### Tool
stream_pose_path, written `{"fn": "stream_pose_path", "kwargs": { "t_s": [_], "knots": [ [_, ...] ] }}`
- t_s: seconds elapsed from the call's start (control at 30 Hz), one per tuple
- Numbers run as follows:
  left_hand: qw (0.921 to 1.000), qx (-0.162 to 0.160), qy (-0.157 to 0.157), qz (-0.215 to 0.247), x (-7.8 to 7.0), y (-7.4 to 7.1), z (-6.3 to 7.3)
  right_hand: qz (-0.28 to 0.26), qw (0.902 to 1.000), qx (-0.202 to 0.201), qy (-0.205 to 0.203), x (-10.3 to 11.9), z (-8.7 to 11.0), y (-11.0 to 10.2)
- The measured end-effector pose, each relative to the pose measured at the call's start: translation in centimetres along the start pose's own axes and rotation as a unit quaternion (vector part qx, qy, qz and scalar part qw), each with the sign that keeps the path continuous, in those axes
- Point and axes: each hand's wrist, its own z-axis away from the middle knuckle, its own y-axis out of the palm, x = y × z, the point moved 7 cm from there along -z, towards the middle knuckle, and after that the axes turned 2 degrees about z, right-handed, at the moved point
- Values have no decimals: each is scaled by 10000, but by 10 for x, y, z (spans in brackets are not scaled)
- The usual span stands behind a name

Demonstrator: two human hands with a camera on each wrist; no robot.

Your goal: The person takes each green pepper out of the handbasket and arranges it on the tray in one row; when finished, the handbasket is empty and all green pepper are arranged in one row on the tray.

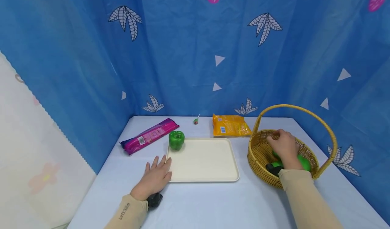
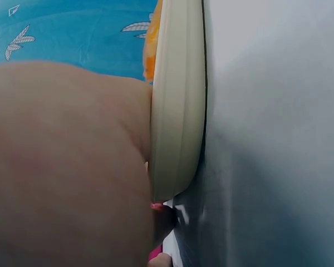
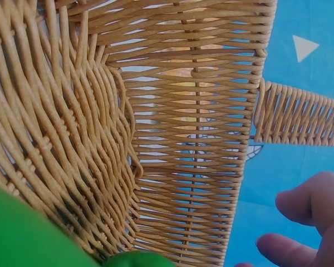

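My left hand (image 1: 156, 177) rests with its fingers spread at the left edge of a cream tray (image 1: 202, 159). In the left wrist view, that hand lies against the tray's side wall (image 2: 181, 111). A green bell pepper (image 1: 176, 140) stands on the tray's back left corner. On the right, my right hand (image 1: 285, 147) reaches over a wicker basket (image 1: 259, 169) with a tall handle. Green rounded things (image 1: 304, 162) lie in the basket, partly hidden by the hand and wrist. In the right wrist view, my thumb and finger (image 3: 309, 203) are apart with nothing between them.
A pink and purple package (image 1: 150, 136) lies at the back left of the white table. Behind the tray are a small lollipop (image 1: 196, 121) and an orange package (image 1: 231, 126). The basket's handle (image 1: 307, 111) arches over its opening. A blue curtain (image 1: 189, 53) hangs behind the table.
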Motion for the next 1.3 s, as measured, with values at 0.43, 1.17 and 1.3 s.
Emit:
{"fn": "stream_pose_path", "kwargs": {
  "t_s": [0.43,1.17,1.3],
  "knots": [
    [9999,56,-74,42,-3,1,2,512,9910,1182,374,-12,0,16],
    [10000,-1,24,-33,-4,-5,3,-498,9865,1490,-464,7,1,22],
    [10000,-5,5,-31,-4,-5,4,-513,9869,1472,-409,9,1,21]
  ]
}}
